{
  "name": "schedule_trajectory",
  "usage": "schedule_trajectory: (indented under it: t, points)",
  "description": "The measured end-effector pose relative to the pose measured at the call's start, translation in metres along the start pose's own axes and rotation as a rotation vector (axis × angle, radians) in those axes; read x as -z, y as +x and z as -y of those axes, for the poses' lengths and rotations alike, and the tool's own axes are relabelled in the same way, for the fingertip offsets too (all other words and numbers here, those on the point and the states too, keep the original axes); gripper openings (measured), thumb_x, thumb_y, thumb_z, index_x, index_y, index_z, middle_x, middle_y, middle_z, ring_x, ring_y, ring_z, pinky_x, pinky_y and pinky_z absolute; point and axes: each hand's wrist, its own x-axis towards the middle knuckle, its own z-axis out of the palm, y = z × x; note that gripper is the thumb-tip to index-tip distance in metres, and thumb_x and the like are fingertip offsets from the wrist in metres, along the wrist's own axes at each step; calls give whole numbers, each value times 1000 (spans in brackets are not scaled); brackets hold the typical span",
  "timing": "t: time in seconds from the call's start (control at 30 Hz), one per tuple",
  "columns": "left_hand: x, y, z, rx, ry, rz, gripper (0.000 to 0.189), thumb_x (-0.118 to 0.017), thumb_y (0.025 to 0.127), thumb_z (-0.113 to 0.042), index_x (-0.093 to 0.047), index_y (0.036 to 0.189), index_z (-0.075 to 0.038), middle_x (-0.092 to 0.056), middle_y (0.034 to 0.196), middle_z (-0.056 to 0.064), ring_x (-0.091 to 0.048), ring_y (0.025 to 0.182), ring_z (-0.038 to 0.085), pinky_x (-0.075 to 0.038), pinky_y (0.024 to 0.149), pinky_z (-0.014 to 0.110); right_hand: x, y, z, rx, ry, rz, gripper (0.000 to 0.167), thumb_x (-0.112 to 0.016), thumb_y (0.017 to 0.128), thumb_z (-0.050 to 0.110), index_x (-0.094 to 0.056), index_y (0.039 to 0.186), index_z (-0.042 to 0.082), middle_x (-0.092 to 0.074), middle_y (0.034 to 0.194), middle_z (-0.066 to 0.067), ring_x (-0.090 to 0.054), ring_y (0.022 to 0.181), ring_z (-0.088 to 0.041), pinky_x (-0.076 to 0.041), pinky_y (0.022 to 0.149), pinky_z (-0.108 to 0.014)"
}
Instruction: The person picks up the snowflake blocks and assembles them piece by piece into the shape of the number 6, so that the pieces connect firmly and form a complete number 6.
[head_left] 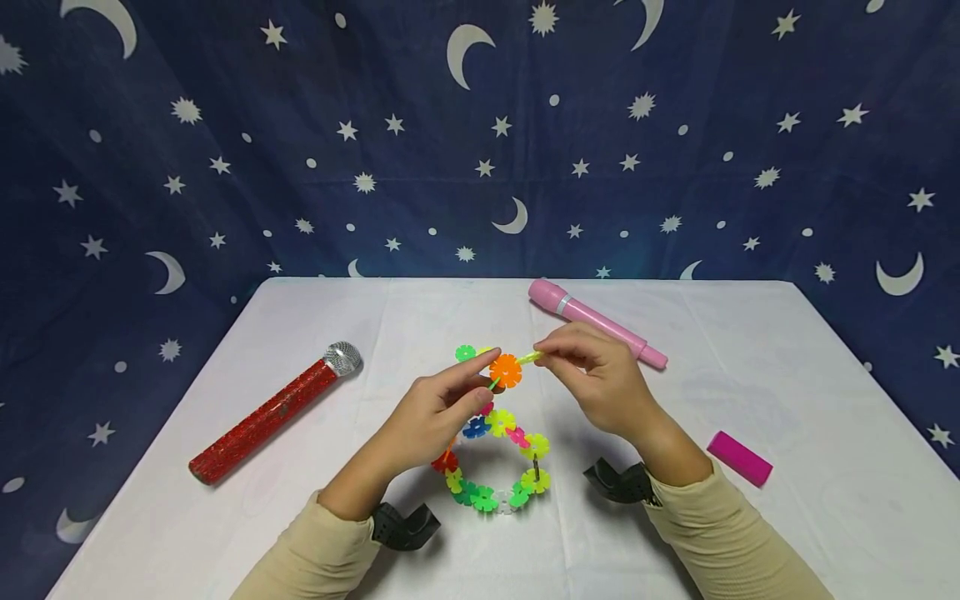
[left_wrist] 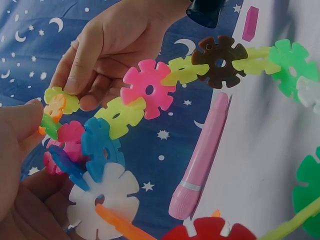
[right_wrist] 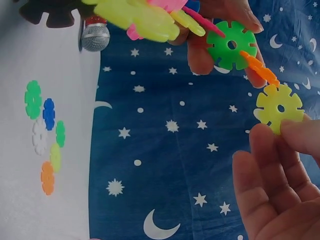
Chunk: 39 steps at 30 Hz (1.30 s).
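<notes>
A chain of notched plastic snowflake discs (head_left: 484, 500) in many colours forms a loop below my hands. My left hand (head_left: 435, 412) holds the chain's upper end, where a green disc (right_wrist: 218, 50) shows near its fingers. Into that green disc is slotted an orange disc (head_left: 498, 371), which in turn joins a yellow disc (right_wrist: 270, 106). Thumb and fingertips of my right hand (head_left: 600, 383) pinch this yellow disc at its edge. Pink, blue and white discs (left_wrist: 120, 187) hang close by the left palm. Part of the chain is hidden behind the left hand.
Several loose discs (right_wrist: 33, 102) lie on the white table beyond the left hand. A red glittery microphone (head_left: 273, 417) lies at left, a pink microphone (head_left: 600, 321) behind the right hand. At right is a magenta block (head_left: 740, 458). A starry blue cloth (head_left: 420, 200) hangs behind.
</notes>
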Motion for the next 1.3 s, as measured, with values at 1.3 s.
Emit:
schedule_trajectory:
  t: [1.3]
  points:
    - [-7, 1, 0, 58, 22, -127, 50, -68, 97, -15, -55, 145, -14, -72, 102, 4, -67, 84, 12, -56, 78, 31, -8, -2, -8, 330, -372, -58, 7, -74, 88, 4, -78, 92, 0, -66, 80, -5, -64, 72, -18, -50, 61, -23]
